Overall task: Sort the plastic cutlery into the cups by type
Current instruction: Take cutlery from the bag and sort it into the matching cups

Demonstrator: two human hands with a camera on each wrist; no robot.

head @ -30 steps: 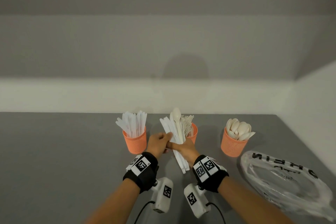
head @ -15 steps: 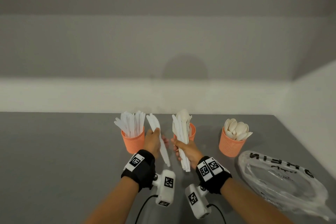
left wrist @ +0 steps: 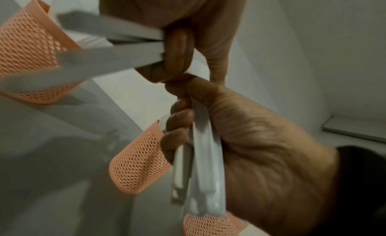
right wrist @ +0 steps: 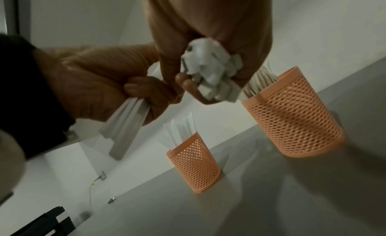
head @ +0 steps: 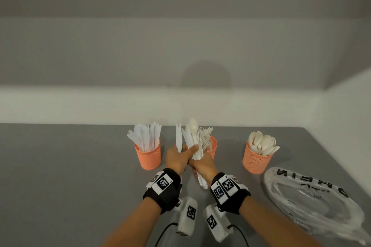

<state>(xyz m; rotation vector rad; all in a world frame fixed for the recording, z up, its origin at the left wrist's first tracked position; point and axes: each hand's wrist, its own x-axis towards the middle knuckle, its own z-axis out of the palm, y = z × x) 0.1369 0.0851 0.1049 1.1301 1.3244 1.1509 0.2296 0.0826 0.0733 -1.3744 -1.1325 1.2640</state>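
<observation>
Three orange mesh cups stand in a row on the grey table: the left cup [head: 149, 156] holds knives, the middle cup [head: 213, 146] forks, the right cup [head: 255, 159] spoons. My right hand [head: 203, 166] grips a mixed bundle of white cutlery [head: 193, 132] upright in front of the middle cup, a spoon topmost. My left hand [head: 177, 158] holds a few white knives [head: 178, 136] and touches the right hand, its thumb lying across the bundle. In the left wrist view the knives [left wrist: 114, 49] stick out leftward from my left hand's curled fingers [left wrist: 177, 54]. The right wrist view shows the bundle's handle ends [right wrist: 208, 74].
A crumpled clear plastic bag [head: 313, 198] with black lettering lies at the right, near the spoon cup. The table [head: 60, 176] meets a white wall behind the cups and on the right. Wrist cameras hang below both wrists.
Half a second ago my hands were apart, the left one holding knives off to the left. Now the left hand has come back against the right hand's bundle.
</observation>
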